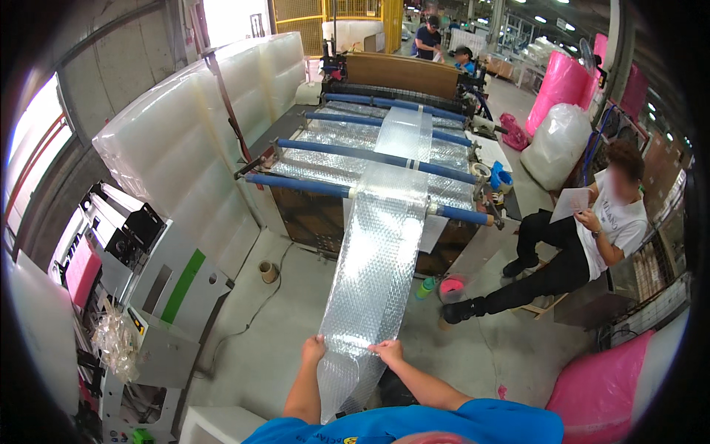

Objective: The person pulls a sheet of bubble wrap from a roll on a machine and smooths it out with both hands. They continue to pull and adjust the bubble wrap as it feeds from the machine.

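A long strip of clear bubble wrap [381, 244] runs down toward me from a machine with blue rollers [377, 157]. My left hand [313, 348] is closed on its left edge, close to my body. On the opposite edge, my right hand [387, 352] pinches the film between thumb and fingers. Between my hands the strip is stretched flat, and its lower end hangs down in front of my blue shirt. Farther up, the strip passes over the front roller and back across the other rollers.
At right a seated person [617, 214] holds a paper, legs stretched toward a pink bucket [451, 288] and green bottle [425, 288]. A grey machine [166, 296] stands left. A cardboard core [268, 271] and cable lie on the floor. Large wrapped rolls [185, 126] line the left wall.
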{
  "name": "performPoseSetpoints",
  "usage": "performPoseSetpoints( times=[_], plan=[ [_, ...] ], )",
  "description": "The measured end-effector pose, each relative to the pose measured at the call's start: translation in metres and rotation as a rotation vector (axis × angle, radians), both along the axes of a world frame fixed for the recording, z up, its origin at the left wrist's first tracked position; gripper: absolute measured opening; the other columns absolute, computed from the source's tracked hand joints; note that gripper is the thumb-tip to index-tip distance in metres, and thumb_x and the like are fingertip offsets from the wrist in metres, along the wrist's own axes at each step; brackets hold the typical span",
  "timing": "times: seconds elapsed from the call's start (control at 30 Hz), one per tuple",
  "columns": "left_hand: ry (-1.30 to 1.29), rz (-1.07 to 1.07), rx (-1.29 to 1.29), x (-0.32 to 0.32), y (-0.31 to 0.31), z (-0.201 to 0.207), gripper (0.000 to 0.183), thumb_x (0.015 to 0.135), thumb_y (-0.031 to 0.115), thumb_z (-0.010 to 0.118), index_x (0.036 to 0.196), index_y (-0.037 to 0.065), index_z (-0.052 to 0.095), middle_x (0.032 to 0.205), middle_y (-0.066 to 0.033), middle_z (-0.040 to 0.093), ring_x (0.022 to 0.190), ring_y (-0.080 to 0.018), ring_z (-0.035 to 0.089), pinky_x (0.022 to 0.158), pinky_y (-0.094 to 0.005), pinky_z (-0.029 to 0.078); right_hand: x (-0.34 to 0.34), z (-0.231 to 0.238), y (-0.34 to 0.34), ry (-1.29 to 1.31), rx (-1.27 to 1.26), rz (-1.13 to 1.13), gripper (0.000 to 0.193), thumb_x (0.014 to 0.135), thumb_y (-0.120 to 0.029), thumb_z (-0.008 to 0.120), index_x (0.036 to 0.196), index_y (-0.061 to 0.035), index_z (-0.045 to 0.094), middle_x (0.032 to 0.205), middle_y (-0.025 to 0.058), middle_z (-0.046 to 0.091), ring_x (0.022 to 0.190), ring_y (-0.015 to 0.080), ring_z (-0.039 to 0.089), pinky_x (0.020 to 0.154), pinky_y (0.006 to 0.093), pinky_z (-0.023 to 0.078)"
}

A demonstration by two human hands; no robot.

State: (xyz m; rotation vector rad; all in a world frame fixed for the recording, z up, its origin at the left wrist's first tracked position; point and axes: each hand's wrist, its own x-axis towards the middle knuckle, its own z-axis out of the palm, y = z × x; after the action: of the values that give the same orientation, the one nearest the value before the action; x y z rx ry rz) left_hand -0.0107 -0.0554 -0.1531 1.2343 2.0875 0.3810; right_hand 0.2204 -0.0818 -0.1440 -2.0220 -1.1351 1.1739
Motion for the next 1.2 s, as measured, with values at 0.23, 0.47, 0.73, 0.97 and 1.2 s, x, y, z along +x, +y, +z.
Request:
performPoseSetpoints(
  times=[0.23,0.47,0.73,0.97,1.2],
  plan=[
    [0.006,-0.057,-0.116,0.023,0.09,0.012,0.051,0.081,0.044,0.034,0.097,-0.001,0.053,0.097,-0.0231,0.052,0.095,-0.0355,0.048,0.08,-0.0399,0.037,0.027,0.023,0.096,-0.009,-0.054,-0.016,0.029,0.051,-0.029,0.075,0.056,-0.0048,0.06,0.053,0.0023,0.057,0.046,0.0093,0.05,0.048,0.0242,0.041],
    [-0.133,-0.009,0.041,0.042,0.164,-0.007,0.059,0.08,0.05,0.032,0.092,-0.004,0.055,0.095,-0.0259,0.052,0.094,-0.038,0.047,0.081,-0.0404,0.037,0.052,0.042,0.171,-0.012,0.123,-0.002,0.031,0.053,-0.031,0.074,0.054,-0.0035,0.059,0.052,0.0021,0.056,0.046,0.0105,0.05,0.048,0.0249,0.041],
    [-0.13,-0.032,0.019,0.048,0.186,0.072,0.067,0.07,0.057,0.045,0.089,-0.007,0.056,0.087,-0.0233,0.056,0.088,-0.0346,0.052,0.076,-0.0375,0.04,0.063,0.068,0.196,0.108,0.33,-0.024,0.024,0.06,-0.022,0.072,0.063,-0.0039,0.057,0.051,-0.0001,0.051,0.044,0.006,0.044,0.041,0.0201,0.036],
    [-0.329,-0.285,-0.085,0.018,0.119,0.101,0.073,0.05,0.05,0.071,0.089,-0.009,0.054,0.083,-0.0158,0.059,0.078,-0.0219,0.057,0.069,-0.031,0.044,0.043,0.081,0.129,0.533,0.169,0.017,0.026,0.062,-0.018,0.071,0.08,-0.0059,0.057,0.074,0.0009,0.055,0.067,0.0098,0.052,0.05,0.022,0.042],
    [-0.265,-0.143,-0.091,-0.011,0.027,0.064,0.069,0.053,0.052,0.068,0.091,-0.003,0.051,0.077,-0.0121,0.059,0.072,-0.0227,0.058,0.066,-0.033,0.045,-0.007,0.087,0.036,0.409,0.064,0.16,0.026,0.063,-0.02,0.071,0.081,-0.005,0.06,0.069,0.0027,0.057,0.065,0.0087,0.051,0.056,0.0241,0.042]
  ],
)
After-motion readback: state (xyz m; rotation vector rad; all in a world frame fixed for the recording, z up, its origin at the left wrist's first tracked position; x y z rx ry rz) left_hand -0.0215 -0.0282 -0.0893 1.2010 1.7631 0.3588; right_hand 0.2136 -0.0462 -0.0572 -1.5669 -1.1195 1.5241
